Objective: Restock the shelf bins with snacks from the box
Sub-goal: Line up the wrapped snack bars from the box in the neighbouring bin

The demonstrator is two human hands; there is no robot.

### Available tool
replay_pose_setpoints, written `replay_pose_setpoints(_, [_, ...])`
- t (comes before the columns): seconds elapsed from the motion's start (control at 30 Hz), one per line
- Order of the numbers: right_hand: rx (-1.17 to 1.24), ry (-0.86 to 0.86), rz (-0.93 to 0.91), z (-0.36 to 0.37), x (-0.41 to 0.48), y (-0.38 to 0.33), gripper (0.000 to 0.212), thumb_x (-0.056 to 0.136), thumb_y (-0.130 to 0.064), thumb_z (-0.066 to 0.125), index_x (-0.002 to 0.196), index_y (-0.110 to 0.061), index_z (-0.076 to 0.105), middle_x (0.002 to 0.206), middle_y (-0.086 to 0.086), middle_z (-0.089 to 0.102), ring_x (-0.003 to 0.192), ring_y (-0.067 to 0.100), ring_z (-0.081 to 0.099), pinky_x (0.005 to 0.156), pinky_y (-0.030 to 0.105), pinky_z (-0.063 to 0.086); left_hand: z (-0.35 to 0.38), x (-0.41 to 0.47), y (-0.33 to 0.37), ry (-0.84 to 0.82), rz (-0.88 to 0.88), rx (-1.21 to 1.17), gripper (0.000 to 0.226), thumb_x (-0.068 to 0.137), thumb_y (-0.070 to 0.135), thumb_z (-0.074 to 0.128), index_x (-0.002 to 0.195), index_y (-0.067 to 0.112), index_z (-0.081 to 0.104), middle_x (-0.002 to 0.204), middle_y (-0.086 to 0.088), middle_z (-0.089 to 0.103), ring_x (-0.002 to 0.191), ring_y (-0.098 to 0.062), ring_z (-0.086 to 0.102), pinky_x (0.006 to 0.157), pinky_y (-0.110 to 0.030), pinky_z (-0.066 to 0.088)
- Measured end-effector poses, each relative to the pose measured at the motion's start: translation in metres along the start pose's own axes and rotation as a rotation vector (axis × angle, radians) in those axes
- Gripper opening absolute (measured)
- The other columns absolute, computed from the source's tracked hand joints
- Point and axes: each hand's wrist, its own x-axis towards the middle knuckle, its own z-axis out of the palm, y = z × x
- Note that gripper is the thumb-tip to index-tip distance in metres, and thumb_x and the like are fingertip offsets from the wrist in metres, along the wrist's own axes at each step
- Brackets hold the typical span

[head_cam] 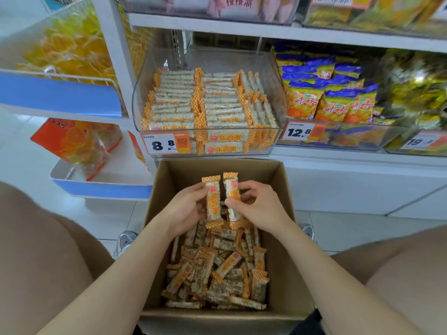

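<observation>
Shop shelves stand before us, and our left hand (187,209) and right hand (260,206) each pinch a snack bar (214,201) above the box (281,238), which is still piled, while the clear bin (208,102) looks nearly full.

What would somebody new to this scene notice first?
Probably the centre, where the left hand and right hand each grip a bar upright over the box, which is heaped with loose bars. Just above, a clear bin holds neat rows of the same snack, with an 8.8 price tag on its front.
</observation>
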Motion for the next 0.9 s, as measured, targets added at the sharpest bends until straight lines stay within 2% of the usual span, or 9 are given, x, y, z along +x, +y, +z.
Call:
replay_pose_setpoints(0.17, [-0.040, 0.067, -0.145, 0.004, -0.012, -0.016, 0.048, 0.085, -0.046, 0.083, 0.130, -0.036, 0.070, 0.106, -0.021, 0.071, 0.091, -0.005, 0.066, 0.074, 0.010, 0.050, 0.014, -0.017, 0.026, -0.041, 0.047, 0.000, 0.039, 0.111, 0.036, 0.045, 0.137, 0.013, 0.063, 0.131, -0.015, 0.071, 0.125, -0.034, 0.066, 0.110, -0.060, 0.048])
replay_pose_setpoints(0.23, [-0.099, 0.175, -0.215, 0.007, -0.015, -0.025, 0.056, 0.085, -0.051, 0.082, 0.137, -0.039, 0.065, 0.117, -0.021, 0.063, 0.100, -0.004, 0.061, 0.083, 0.016, 0.053, 0.024, -0.027, 0.042, -0.056, 0.106, 0.030, 0.044, 0.110, 0.045, 0.045, 0.138, 0.018, 0.063, 0.131, -0.011, 0.072, 0.123, -0.030, 0.068, 0.109, -0.055, 0.050])
replay_pose_setpoints(0.3, [-0.083, 0.254, -0.279, 0.006, -0.017, -0.038, 0.062, 0.083, -0.053, 0.082, 0.141, -0.040, 0.062, 0.123, -0.019, 0.059, 0.108, -0.003, 0.058, 0.091, 0.021, 0.053, 0.027, -0.033, 0.055, -0.069, 0.235, 0.097, 0.038, 0.106, 0.037, 0.057, 0.140, 0.020, 0.061, 0.132, -0.011, 0.071, 0.125, -0.030, 0.066, 0.109, -0.057, 0.051])
replay_pose_setpoints(0.4, [-0.006, 0.293, -0.401, -0.001, -0.019, -0.063, 0.063, 0.088, -0.045, 0.082, 0.146, -0.035, 0.061, 0.133, -0.021, 0.058, 0.123, -0.005, 0.054, 0.106, 0.014, 0.042, 0.025, -0.041, 0.080, -0.026, 0.423, 0.206, 0.040, 0.097, 0.031, 0.075, 0.135, 0.023, 0.066, 0.130, -0.010, 0.071, 0.126, -0.033, 0.065, 0.108, -0.063, 0.050])
replay_pose_setpoints(0.53, [0.136, 0.216, -0.424, -0.011, -0.011, -0.091, 0.048, 0.107, -0.026, 0.058, 0.154, -0.030, 0.050, 0.147, -0.020, 0.056, 0.137, -0.004, 0.049, 0.115, 0.029, 0.043, 0.018, -0.054, 0.125, 0.097, 0.562, 0.312, 0.040, 0.094, 0.036, 0.078, 0.129, 0.018, 0.069, 0.120, -0.008, 0.076, 0.115, -0.033, 0.069, 0.108, -0.060, 0.050])
replay_pose_setpoints(0.63, [0.170, 0.126, -0.425, -0.011, 0.002, -0.114, 0.049, 0.110, -0.026, 0.052, 0.158, -0.030, 0.044, 0.150, -0.021, 0.054, 0.137, -0.007, 0.048, 0.112, 0.021, 0.044, 0.006, -0.059, 0.155, 0.133, 0.622, 0.378, 0.028, 0.099, 0.028, 0.072, 0.124, 0.017, 0.071, 0.112, -0.008, 0.078, 0.108, -0.039, 0.071, 0.099, -0.061, 0.055])
replay_pose_setpoints(0.7, [0.181, 0.117, -0.443, -0.011, 0.012, -0.127, 0.050, 0.110, -0.026, 0.052, 0.159, -0.030, 0.041, 0.153, -0.021, 0.051, 0.139, -0.008, 0.045, 0.112, 0.018, 0.041, 0.003, -0.060, 0.167, 0.160, 0.658, 0.440, 0.030, 0.100, 0.032, 0.070, 0.127, 0.019, 0.069, 0.112, -0.002, 0.078, 0.106, -0.027, 0.074, 0.098, -0.051, 0.059])
replay_pose_setpoints(0.8, [0.093, 0.190, -0.452, -0.010, 0.038, -0.146, 0.050, 0.109, -0.025, 0.053, 0.157, -0.029, 0.042, 0.150, -0.021, 0.051, 0.130, -0.009, 0.051, 0.106, 0.019, 0.047, -0.014, -0.045, 0.169, 0.549, 0.863, 0.783, 0.037, 0.104, 0.050, 0.059, 0.132, 0.025, 0.062, 0.120, 0.007, 0.065, 0.113, -0.016, 0.059, 0.097, -0.035, 0.049])
replay_pose_setpoints(0.9, [-0.067, 0.348, -0.504, -0.012, 0.078, -0.162, 0.045, 0.105, -0.017, 0.056, 0.149, -0.022, 0.049, 0.139, -0.010, 0.057, 0.116, -0.007, 0.053, 0.097, 0.010, 0.045, -0.031, -0.018, 0.165, 0.918, 0.894, 1.133, 0.043, 0.095, 0.021, 0.055, 0.137, 0.009, 0.053, 0.131, -0.016, 0.048, 0.117, -0.039, 0.043, 0.098, -0.044, 0.033])
